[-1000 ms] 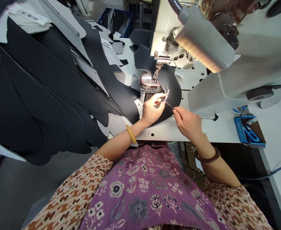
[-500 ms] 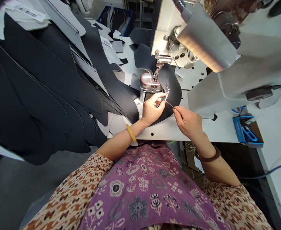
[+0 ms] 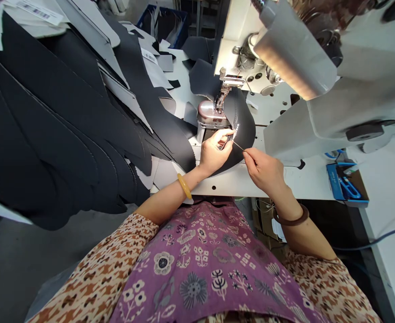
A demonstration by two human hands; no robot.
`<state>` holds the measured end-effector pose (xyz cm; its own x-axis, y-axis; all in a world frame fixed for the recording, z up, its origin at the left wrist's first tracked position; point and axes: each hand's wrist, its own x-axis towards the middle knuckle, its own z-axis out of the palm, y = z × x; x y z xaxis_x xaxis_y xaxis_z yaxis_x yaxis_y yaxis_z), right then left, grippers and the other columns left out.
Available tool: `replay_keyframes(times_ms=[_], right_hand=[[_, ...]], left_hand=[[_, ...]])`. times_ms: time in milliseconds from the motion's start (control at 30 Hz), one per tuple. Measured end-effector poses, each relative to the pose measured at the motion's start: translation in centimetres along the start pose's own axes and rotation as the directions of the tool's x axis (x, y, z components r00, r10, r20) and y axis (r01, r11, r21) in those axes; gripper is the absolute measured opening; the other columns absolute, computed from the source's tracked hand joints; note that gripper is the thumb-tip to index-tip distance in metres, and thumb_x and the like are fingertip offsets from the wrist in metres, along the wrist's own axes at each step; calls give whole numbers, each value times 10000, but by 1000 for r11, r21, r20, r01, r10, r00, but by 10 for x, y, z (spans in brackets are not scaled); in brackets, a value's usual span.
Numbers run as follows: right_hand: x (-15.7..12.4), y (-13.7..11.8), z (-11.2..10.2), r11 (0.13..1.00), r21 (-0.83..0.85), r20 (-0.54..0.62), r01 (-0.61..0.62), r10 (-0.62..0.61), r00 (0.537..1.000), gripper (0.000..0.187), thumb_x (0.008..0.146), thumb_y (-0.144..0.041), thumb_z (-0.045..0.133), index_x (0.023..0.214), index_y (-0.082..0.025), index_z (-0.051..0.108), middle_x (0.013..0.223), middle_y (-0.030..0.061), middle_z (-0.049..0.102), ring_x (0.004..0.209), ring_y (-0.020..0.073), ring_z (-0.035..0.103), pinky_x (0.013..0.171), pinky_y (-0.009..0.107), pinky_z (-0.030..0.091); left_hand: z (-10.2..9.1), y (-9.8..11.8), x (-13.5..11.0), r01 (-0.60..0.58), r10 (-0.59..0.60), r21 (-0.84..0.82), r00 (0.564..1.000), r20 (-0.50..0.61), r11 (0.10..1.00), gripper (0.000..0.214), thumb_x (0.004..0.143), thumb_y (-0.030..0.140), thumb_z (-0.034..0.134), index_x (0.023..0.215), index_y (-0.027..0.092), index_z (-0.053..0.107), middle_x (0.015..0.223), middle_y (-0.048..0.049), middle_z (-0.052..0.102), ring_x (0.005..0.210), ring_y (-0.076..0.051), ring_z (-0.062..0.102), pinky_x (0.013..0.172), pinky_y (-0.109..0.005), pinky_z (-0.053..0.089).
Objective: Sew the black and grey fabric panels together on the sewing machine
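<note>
A curved dark panel (image 3: 246,119) with a stitched seam and small white lettering lies under the needle and presser foot of a sewing machine (image 3: 221,101). My left hand (image 3: 214,151) is closed at the panel's inner edge, thumb and forefinger pinched beside the lettering. What sits between those fingertips is too small to make out. From the right, my right hand (image 3: 263,169) is closed around a thin rod (image 3: 238,146), whose tip reaches the left fingertips. Its handle end is hidden in the right fist.
Layered dark panels (image 3: 59,130) fill the left side and hang over the table edge. A blue bin (image 3: 180,27) stands behind. A small box (image 3: 335,181) with blue-handled snips sits at the right. The machine lamp (image 3: 294,54) hangs low above the work.
Both hands, the rod and the panel stay almost where they were. The camera view has shifted very slightly.
</note>
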<state>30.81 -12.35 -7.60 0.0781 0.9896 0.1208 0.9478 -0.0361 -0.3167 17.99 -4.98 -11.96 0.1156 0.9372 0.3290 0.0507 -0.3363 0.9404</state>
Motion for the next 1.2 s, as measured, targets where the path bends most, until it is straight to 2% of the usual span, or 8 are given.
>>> replay_keyframes(times_ms=[333,567,767,833,967,1000,1100,1200], right_hand=[[3,-8,-3,996,-70,39,-49,52,998,282,884,-343,349,693,-167,457,560,-5,420,494,88,219,493,219,142],[-10,-20,-5,983,-100,-125,157,-169,978,363,919,-331,315,681,-157,526,581,3,500,509,80,308,467,202,162],[-19,-29,-7,961,-38,-177,273,-276,945,282,921,-270,372,709,-159,521,603,-7,528,534,75,365,471,201,178],[-31,-43,-13,917,-1,-173,399,-393,903,248,904,-218,377,705,-161,514,588,-11,510,521,78,353,471,212,174],[-58,-69,-24,717,98,-106,690,-682,724,205,845,-159,388,680,-169,509,536,-18,430,493,96,307,476,246,181],[-62,-73,-25,711,109,-93,695,-689,719,199,847,-166,394,694,-170,522,542,-18,434,488,96,303,471,248,180],[-64,-74,-21,763,108,-79,638,-633,770,214,870,-190,395,731,-163,556,552,-20,449,464,84,289,445,241,162],[-57,-64,-10,771,115,-48,627,-626,778,227,881,-206,397,733,-158,562,554,-19,472,463,75,323,447,236,166]], left_hand=[[0,-5,-1,6,-6,34,1000,2,999,245,735,121,551,954,155,654,622,43,552,568,-57,494,628,-163,450],[-2,-1,-1,40,-40,-36,999,12,999,245,726,150,600,967,166,639,686,34,589,598,-54,525,618,-151,460],[-5,-2,0,55,-50,-163,998,36,985,238,716,152,628,952,145,656,623,44,537,571,-50,497,567,-146,443],[-7,-2,-1,59,-51,-186,998,48,981,237,724,178,641,959,152,665,606,50,526,560,-47,486,564,-148,442],[-7,-4,-5,105,-99,-216,994,35,971,234,738,204,650,966,166,686,666,35,594,623,-55,545,636,-165,476],[-6,-4,-6,119,-116,-217,993,28,969,227,740,204,650,960,172,692,695,27,620,648,-60,566,664,-175,487],[-3,-3,-7,131,-136,-234,991,-1,963,168,738,209,660,897,183,706,815,-2,688,728,-86,623,736,-214,512],[-3,0,-5,129,-141,-268,990,-27,955,67,739,208,661,788,177,696,844,-9,705,762,-101,644,759,-236,520]])
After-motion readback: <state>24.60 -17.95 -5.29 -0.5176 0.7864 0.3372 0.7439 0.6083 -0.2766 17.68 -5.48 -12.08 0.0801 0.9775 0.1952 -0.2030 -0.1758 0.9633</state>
